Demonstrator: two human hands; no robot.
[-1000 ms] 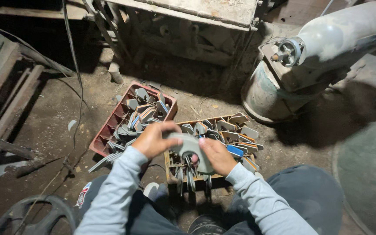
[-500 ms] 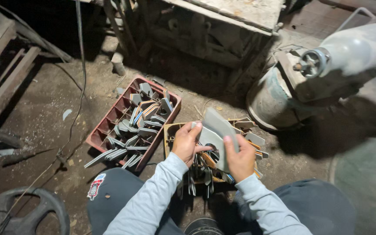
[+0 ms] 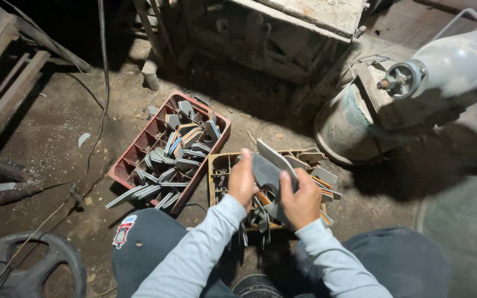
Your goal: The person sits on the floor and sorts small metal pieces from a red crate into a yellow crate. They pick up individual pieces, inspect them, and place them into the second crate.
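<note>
Though half hidden by both hands (image 3: 271, 190), grey metal blades (image 3: 269, 168).

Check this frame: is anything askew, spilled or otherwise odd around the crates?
Yes. Several grey metal blades stick out over the near edge of the red crate onto the dirt floor instead of lying inside. The left hand and right hand hold a blade above the yellow crate, tidy by comparison.
</note>
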